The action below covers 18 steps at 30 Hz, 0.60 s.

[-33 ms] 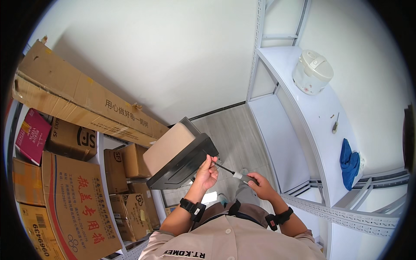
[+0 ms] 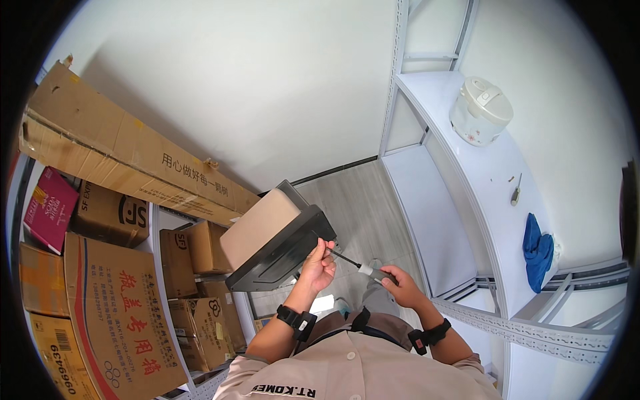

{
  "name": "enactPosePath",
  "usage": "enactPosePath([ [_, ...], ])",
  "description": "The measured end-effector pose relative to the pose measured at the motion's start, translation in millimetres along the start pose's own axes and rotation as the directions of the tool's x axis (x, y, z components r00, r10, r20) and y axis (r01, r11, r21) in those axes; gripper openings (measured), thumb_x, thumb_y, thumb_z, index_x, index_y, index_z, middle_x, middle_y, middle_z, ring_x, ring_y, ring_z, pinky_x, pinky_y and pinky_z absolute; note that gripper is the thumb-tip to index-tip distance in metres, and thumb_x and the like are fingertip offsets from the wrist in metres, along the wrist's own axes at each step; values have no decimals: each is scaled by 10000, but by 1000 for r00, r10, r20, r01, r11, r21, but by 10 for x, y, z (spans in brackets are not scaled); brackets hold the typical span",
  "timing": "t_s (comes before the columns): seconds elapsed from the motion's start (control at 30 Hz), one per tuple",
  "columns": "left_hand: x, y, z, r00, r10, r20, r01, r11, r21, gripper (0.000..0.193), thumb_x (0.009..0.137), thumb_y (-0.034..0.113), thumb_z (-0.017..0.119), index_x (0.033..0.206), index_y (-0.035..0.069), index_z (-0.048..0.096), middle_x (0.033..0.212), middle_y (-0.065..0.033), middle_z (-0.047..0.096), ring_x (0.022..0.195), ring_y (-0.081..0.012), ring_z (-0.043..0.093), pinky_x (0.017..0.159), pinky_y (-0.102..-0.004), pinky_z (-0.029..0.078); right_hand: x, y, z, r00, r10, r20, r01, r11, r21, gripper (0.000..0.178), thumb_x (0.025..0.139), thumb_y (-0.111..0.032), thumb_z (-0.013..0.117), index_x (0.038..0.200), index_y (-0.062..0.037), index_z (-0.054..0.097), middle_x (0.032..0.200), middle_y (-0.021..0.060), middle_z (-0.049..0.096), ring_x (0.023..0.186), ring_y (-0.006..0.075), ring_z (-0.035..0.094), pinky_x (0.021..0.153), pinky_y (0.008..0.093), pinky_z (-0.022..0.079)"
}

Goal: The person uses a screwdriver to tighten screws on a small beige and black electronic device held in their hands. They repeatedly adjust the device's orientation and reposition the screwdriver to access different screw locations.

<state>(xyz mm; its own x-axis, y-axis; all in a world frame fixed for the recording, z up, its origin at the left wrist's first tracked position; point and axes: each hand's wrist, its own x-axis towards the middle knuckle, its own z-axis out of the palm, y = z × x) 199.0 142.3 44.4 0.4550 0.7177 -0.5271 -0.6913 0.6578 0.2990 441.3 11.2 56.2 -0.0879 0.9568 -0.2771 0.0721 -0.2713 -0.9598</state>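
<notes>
Change: none visible since the preceding frame; work seems at the same stage | Screwdriver (image 2: 365,269): held aslant, tip end toward black panel (image 2: 283,257) | Right hand (image 2: 403,287): fingers wrapped round grey handle (image 2: 381,274) | Left hand (image 2: 320,264): fingers pinching shaft near tip, tip itself hidden

Smooth plastic screwdriver handle (image 2: 375,273), metal shaft (image 2: 346,258), matt cardboard boxes (image 2: 133,150)

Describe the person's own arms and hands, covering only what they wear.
The left hand and right hand are gloveless. The left wrist wears a black strap with a boxy device; the right, a black band with a red-marked dark module. The beige sleeves are short.
</notes>
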Motion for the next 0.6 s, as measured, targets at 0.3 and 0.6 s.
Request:
enactPosePath([
  [0.3,-26,18,18,999,-4,42,5,1000,-14,223,946,312,582,925,101,646,907,32,680,495,-16,410,465,-171,333,34,161,6,1000,6,31,-8,998,69,270,961,-164,523,1191,-22,530,912,-12,567,753,56,482,676,221,417],
  [0.6,-40,-17,-8,997,74,24,-77,991,114,187,952,267,587,951,90,650,911,-3,677,488,-26,407,458,-179,337,29,54,36,997,69,44,-75,984,163,300,980,-220,497,1196,-14,532,860,7,610,634,50,446,576,213,389],
])
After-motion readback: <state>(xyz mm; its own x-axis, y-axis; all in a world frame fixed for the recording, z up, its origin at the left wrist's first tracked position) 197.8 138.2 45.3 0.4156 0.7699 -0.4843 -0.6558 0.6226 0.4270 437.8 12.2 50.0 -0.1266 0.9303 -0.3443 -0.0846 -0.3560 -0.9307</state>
